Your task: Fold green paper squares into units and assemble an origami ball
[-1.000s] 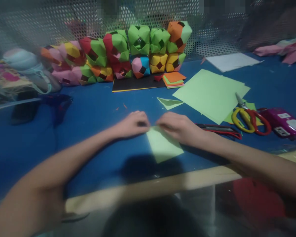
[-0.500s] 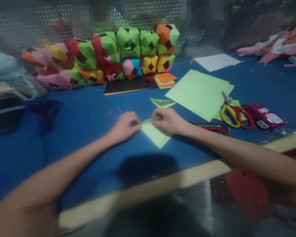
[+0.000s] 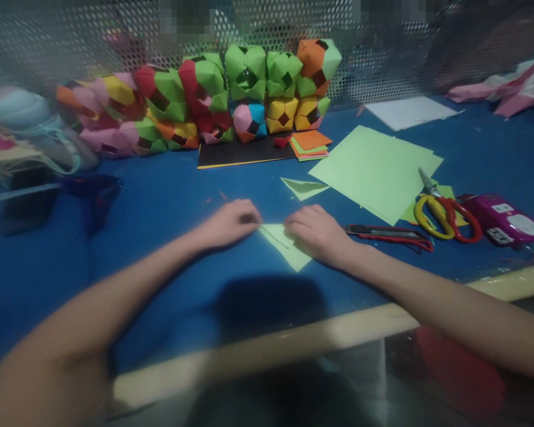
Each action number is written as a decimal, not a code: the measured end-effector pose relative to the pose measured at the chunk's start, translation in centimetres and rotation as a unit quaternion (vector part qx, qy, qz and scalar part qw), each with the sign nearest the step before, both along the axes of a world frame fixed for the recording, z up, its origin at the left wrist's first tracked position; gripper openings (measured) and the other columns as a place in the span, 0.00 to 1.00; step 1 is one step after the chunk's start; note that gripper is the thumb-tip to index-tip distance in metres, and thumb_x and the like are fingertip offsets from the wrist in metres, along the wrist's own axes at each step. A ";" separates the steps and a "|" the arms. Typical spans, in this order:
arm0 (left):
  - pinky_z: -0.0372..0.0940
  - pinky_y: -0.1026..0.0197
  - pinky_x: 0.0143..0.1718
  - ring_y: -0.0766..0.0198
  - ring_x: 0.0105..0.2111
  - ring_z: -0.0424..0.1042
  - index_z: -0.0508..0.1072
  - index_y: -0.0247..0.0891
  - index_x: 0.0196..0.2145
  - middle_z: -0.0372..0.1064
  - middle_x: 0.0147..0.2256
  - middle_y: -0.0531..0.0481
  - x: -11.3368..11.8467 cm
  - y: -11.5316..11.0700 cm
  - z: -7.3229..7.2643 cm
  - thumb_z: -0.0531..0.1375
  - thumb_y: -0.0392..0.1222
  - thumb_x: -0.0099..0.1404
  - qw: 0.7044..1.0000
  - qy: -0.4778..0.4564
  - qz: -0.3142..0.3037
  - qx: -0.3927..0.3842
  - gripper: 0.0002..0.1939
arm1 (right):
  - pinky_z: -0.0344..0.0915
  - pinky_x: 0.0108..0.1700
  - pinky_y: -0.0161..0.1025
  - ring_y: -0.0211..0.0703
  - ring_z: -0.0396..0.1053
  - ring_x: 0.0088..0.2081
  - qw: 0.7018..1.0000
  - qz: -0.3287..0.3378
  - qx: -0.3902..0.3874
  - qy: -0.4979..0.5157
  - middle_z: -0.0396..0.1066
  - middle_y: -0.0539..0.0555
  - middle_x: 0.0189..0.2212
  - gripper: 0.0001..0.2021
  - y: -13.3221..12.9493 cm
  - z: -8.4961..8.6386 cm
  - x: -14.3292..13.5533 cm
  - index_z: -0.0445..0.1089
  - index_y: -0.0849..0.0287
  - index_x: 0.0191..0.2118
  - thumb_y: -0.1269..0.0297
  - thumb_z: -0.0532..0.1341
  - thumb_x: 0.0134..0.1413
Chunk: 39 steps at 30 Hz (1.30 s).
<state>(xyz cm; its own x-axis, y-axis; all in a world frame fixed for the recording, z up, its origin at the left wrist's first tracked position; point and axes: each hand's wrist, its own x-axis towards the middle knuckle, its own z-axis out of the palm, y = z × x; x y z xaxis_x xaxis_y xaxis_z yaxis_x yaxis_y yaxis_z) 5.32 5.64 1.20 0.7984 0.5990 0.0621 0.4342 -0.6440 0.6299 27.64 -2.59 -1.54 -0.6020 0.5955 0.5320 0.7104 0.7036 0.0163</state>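
Note:
A small light green sheet of paper [image 3: 296,259] lies on the blue tabletop, one corner pointing toward me and its top part folded down. My left hand [image 3: 237,222] pinches its left corner. On the right side of the sheet rests my right hand [image 3: 318,233], fingers curled and pressed onto the paper; my palm hides that corner. Just beyond my hands is a small folded green paper piece [image 3: 303,190]. A box cutter [image 3: 385,233] with red edging lies right beside my right wrist.
Large green sheets [image 3: 376,169], scissors [image 3: 447,216] and a purple packet [image 3: 505,220] lie to the right. Folded paper cubes [image 3: 247,68] stand stacked along a perforated metal panel. A small stack of coloured squares [image 3: 310,142] sits on black paper [image 3: 240,154]. A bottle [image 3: 40,127] stands left.
The sheet's far corner has been folded down toward me, giving a straight top edge. My right hand has flattened from a pinch onto the paper. The view has shifted slightly left.

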 end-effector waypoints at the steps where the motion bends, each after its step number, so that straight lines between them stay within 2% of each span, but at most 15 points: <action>1: 0.62 0.58 0.43 0.62 0.37 0.67 0.72 0.37 0.30 0.68 0.31 0.51 0.0 0.0 0.1 0.56 0.37 0.62 1.000 0.002 0.000 -0.004 0.05 | 0.53 0.36 0.40 0.43 0.61 0.35 1.000 0.005 0.003 -0.008 0.74 0.57 0.34 0.14 0.0 0.1 0.1 0.70 0.61 0.32 0.76 0.49 0.61; 8: 0.62 0.57 0.44 0.63 0.37 0.68 0.74 0.38 0.31 0.68 0.31 0.50 -0.1 0.2 0.1 0.56 0.35 0.61 1.000 -0.006 -0.011 -0.024 0.06 | 0.57 0.41 0.41 0.42 0.64 0.37 0.996 0.035 0.020 -0.074 0.76 0.55 0.36 0.14 -0.5 1.2 0.3 0.73 0.61 0.37 0.73 0.50 0.64; 16: 0.62 0.57 0.45 0.63 0.38 0.68 0.75 0.37 0.31 0.68 0.32 0.50 -0.1 0.2 0.2 0.56 0.34 0.62 0.999 0.000 -0.012 -0.030 0.07 | 0.57 0.38 0.40 0.42 0.65 0.36 0.992 0.076 0.037 -0.093 0.76 0.55 0.35 0.14 -0.7 1.7 0.2 0.73 0.63 0.36 0.73 0.50 0.64; 23: 0.62 0.57 0.44 0.63 0.37 0.68 0.75 0.37 0.31 0.67 0.32 0.50 -0.1 0.2 0.1 0.55 0.34 0.62 1.000 0.004 -0.010 -0.020 0.08 | 0.57 0.42 0.41 0.41 0.65 0.36 0.987 0.070 0.013 -0.142 0.76 0.54 0.37 0.16 -0.9 2.3 0.4 0.73 0.60 0.37 0.74 0.48 0.66; 32: 0.63 0.58 0.43 0.64 0.36 0.67 0.72 0.36 0.30 0.67 0.31 0.50 0.0 0.1 0.4 0.54 0.35 0.62 1.000 0.015 -0.013 -0.013 0.07 | 0.54 0.42 0.40 0.40 0.63 0.34 0.985 0.083 0.026 -0.148 0.76 0.54 0.35 0.16 -0.9 2.4 0.4 0.73 0.63 0.36 0.75 0.48 0.66; 39: 0.62 0.57 0.43 0.64 0.36 0.67 0.71 0.36 0.28 0.68 0.31 0.50 0.1 -0.1 0.4 0.54 0.35 0.63 1.000 0.018 -0.011 0.001 0.08 | 0.52 0.43 0.41 0.41 0.63 0.35 0.981 0.082 -0.002 -0.176 0.75 0.55 0.35 0.17 -1.2 3.0 0.4 0.73 0.63 0.37 0.74 0.47 0.66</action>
